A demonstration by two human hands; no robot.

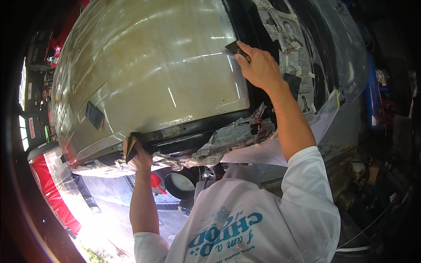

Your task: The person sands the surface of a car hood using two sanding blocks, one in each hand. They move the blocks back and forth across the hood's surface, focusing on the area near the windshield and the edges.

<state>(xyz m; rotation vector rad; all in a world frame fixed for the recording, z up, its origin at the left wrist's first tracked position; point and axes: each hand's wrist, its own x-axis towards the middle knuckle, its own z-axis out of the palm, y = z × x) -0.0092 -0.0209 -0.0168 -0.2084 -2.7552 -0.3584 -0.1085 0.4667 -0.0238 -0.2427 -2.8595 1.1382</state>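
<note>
A wet, shiny, yellowish-grey car panel (149, 70) curves across the upper middle. My right hand (261, 68) is closed around a small dark flat pad (233, 46) at the panel's right edge; fingers cover part of it, so its exact kind is unclear. At the front left edge, my left hand (141, 158) grips a folded dark sheet with a tan inner side (129, 147), which looks like sandpaper. Another dark rectangular sheet (94, 115), apparently sandpaper too, lies flat on the panel's left part, apart from both hands.
Torn newspaper (291, 48) and clear plastic sheeting (333, 39) cover the area right of the panel. More masking paper (232, 138) hangs along its front edge. Below stands a dark round bucket (180, 184) beside a red object (156, 182). Cluttered equipment lines the right side.
</note>
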